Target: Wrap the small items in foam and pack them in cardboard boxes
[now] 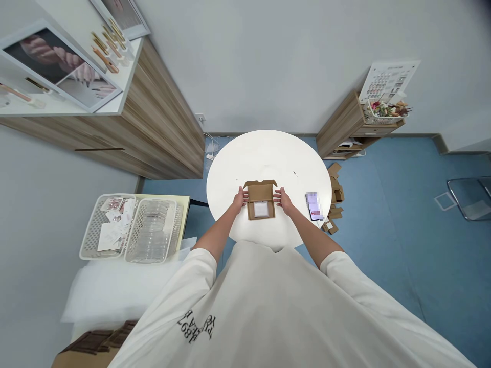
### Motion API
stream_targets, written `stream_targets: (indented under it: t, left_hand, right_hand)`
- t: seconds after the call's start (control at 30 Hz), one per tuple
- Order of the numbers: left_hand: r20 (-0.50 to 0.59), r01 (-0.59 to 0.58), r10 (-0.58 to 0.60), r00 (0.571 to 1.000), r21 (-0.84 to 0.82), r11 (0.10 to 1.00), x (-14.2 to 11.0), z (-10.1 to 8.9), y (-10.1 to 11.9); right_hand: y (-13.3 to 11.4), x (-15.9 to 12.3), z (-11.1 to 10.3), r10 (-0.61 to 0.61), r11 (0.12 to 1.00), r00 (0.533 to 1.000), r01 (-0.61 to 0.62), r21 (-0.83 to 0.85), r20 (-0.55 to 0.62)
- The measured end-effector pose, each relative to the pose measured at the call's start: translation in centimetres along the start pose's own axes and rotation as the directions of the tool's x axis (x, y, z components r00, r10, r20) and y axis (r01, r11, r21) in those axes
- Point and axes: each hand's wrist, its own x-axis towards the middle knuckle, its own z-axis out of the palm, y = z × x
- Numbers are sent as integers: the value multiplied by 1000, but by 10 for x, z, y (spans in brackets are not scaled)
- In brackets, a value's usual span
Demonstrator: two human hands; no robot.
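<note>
A small brown cardboard box (251, 211) rests on the round white table, its lid (260, 192) raised and leaning away from me. Inside the box lies a white, flat, wrapped packet (261, 209). At the left side of the lid is my left hand (241, 198), fingers stretched toward the edge. My right hand (283, 199) mirrors it on the right side, with its fingers spread. Both sets of fingertips are at or very near the cardboard; whether they press on it I cannot tell.
On the white table (266, 148), a phone (314, 206) lies to the right. Several folded cardboard boxes (336, 194) are on the floor beyond it. White baskets (152, 230) with packets and clear plastic pieces stand at left. Wooden cabinets (164, 112) line the wall.
</note>
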Motion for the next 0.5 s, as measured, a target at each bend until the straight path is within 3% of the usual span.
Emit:
stream_targets:
  t: [0.17,0.5]
  left_hand:
    - [40,-28,29,999,-19,999,-8,-4,1]
    - [36,-167,166,985,18,986,-18,-5,12]
  right_hand:
    - [-1,-7,-7,-42,997,996,47,-64,72]
    - [-13,-15,-4,-114,992,982,119,-29,150]
